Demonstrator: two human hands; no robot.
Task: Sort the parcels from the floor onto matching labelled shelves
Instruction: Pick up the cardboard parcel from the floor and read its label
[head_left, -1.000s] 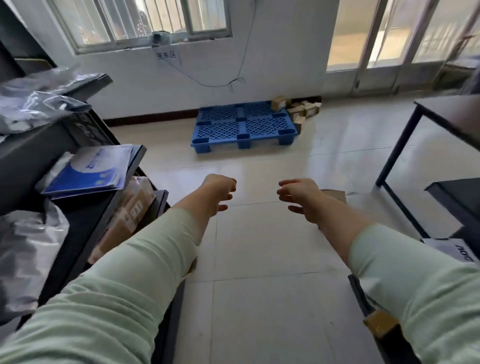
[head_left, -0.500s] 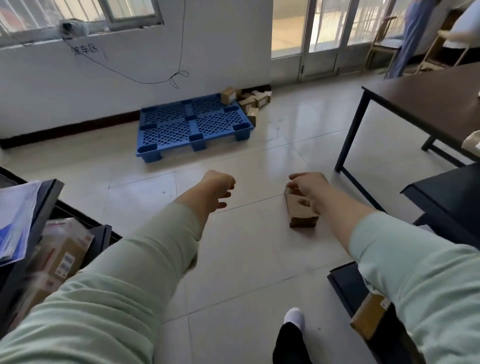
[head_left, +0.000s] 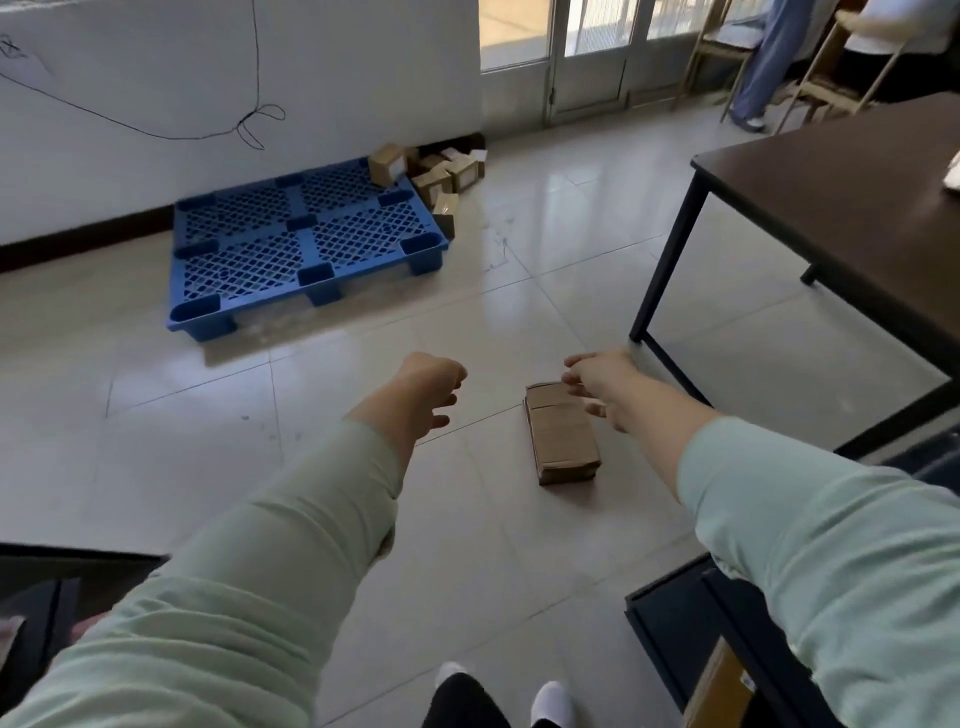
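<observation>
A flat brown cardboard parcel (head_left: 562, 434) lies on the tiled floor in front of me. My right hand (head_left: 602, 382) hovers over its far right end with fingers spread and holds nothing. My left hand (head_left: 428, 387) is stretched out to the left of the parcel, apart from it, fingers loosely curled and empty. Several more small cardboard parcels (head_left: 434, 174) are heaped against the wall at the far right corner of a blue plastic pallet (head_left: 306, 244).
A dark table (head_left: 831, 208) on black legs stands at the right. Dark shelf edges show at the bottom right (head_left: 670, 613), with a brown parcel in it, and at the bottom left (head_left: 62, 577). A person and wooden chairs are at the far right.
The view has swung right and down, away from the left shelf with its parcels. The floor parcel has come fully into sight, and my right hand has reached over it.
</observation>
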